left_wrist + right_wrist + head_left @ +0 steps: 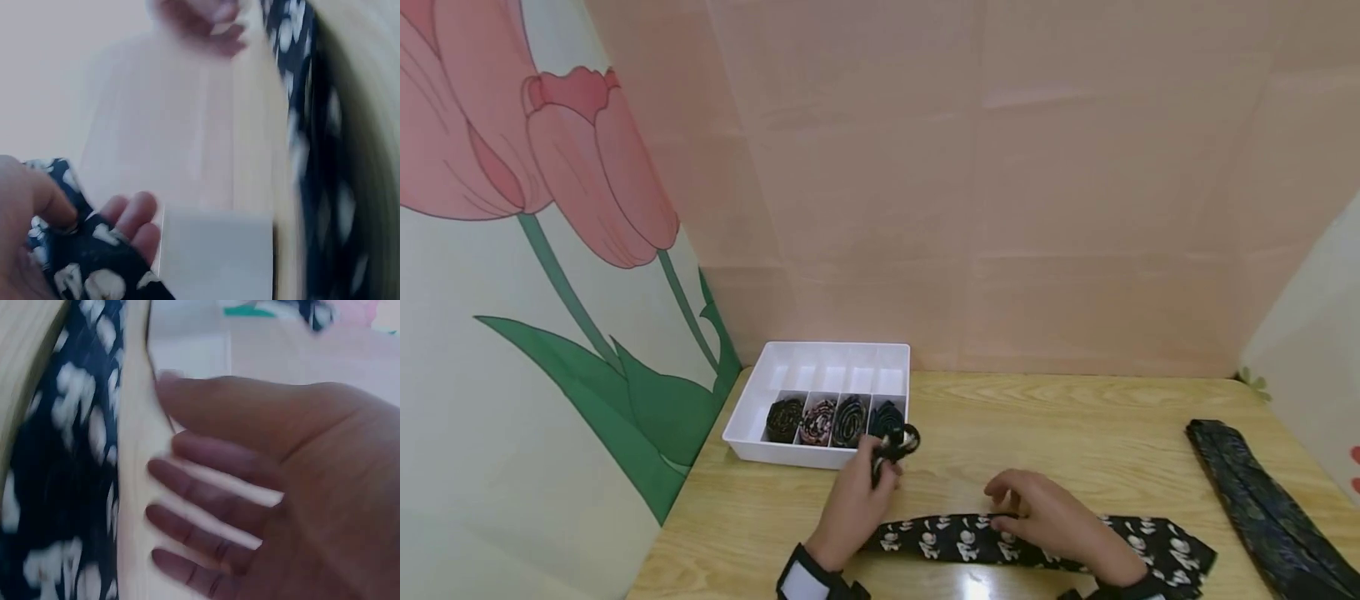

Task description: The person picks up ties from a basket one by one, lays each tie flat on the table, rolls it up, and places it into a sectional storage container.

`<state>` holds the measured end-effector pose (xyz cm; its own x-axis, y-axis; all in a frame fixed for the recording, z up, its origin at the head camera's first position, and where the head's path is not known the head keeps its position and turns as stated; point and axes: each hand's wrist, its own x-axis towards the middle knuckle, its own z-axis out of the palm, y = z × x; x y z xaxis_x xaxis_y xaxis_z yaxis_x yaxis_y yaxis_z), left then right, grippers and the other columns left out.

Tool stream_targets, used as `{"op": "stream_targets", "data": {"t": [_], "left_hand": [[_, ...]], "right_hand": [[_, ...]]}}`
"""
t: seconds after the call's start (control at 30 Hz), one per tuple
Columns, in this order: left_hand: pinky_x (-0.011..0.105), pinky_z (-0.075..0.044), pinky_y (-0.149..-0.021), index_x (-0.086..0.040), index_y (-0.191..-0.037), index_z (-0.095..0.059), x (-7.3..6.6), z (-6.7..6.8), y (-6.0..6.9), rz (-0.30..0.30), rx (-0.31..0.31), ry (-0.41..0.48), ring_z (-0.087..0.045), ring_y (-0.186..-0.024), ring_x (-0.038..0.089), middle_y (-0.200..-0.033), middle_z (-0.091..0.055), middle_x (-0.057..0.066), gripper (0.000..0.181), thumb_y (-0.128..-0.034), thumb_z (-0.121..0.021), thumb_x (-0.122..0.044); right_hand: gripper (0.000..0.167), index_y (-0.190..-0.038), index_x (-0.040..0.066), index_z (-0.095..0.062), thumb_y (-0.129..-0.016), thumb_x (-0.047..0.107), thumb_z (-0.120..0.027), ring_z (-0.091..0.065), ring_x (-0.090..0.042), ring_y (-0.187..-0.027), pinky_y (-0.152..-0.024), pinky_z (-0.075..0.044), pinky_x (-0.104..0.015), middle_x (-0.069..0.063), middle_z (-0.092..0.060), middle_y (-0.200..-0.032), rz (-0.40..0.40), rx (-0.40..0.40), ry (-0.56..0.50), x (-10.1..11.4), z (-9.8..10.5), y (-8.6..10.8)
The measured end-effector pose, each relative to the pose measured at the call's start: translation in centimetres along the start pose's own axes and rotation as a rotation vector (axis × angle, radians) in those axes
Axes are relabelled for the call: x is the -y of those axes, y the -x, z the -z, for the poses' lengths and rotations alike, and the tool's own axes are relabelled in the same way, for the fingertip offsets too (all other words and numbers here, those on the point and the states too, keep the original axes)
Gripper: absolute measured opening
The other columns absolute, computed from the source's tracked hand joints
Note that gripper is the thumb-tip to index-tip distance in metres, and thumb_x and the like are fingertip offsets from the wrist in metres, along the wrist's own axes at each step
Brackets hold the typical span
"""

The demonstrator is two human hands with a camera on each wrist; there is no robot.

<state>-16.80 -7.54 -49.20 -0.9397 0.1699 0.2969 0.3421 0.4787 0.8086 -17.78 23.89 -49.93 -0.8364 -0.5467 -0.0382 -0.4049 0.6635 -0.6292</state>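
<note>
A black necktie (pixel 951 540) with white cartoon figures lies stretched along the front of the table, its wide end at the right. My left hand (pixel 852 502) pinches a bunched or looped part of this patterned fabric (pixel 103 259) between thumb and fingers, raised near the front right corner of the white box. Over the middle of the tie hovers my right hand (pixel 1048 512); in the right wrist view its fingers (pixel 206 494) are spread and relaxed, with nothing in them, beside the tie.
A white divided box (pixel 752 442) stands at the back left, with rolled ties (pixel 785 419) in several front compartments. Another dark patterned tie (pixel 1262 500) lies lengthwise at the right. A pinkish-brown covering (pixel 985 208) rises behind the table, and a tulip-printed panel (pixel 580 417) borders the left.
</note>
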Motion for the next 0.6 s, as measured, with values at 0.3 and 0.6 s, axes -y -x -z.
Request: {"op": "stream_targets", "data": {"t": [0.3,0.6], "left_hand": [[0.025,-0.056,-0.078,-0.001,-0.138,-0.048,4.7,7.8,0.9,0.198,-0.315,0.092,-0.076,-0.096,0.028,-0.107,-0.076,0.014,0.030,-0.1099,-0.052,-0.008],[0.049,-0.058,-0.091,0.003,-0.121,-0.068,8.3,10.8,2.9,0.355,-0.443,-0.087,-0.070,-0.113,0.038,-0.121,-0.072,0.024,0.022,-0.1018,-0.067,-0.008]], "right_hand": [[0.035,-0.101,0.020,-0.073,-0.077,0.033,-0.094,-0.055,-0.013,-0.085,-0.074,-0.048,-0.033,0.008,-0.065,-0.091,-0.149,0.028,0.161,-3.5,0.4,0.5],[0.014,-0.103,0.011,-0.066,-0.095,0.007,-0.076,-0.057,-0.016,-0.081,-0.071,-0.049,-0.034,0.002,-0.067,-0.091,-0.328,0.029,0.010,-5.1,2.2,1.8]]}}
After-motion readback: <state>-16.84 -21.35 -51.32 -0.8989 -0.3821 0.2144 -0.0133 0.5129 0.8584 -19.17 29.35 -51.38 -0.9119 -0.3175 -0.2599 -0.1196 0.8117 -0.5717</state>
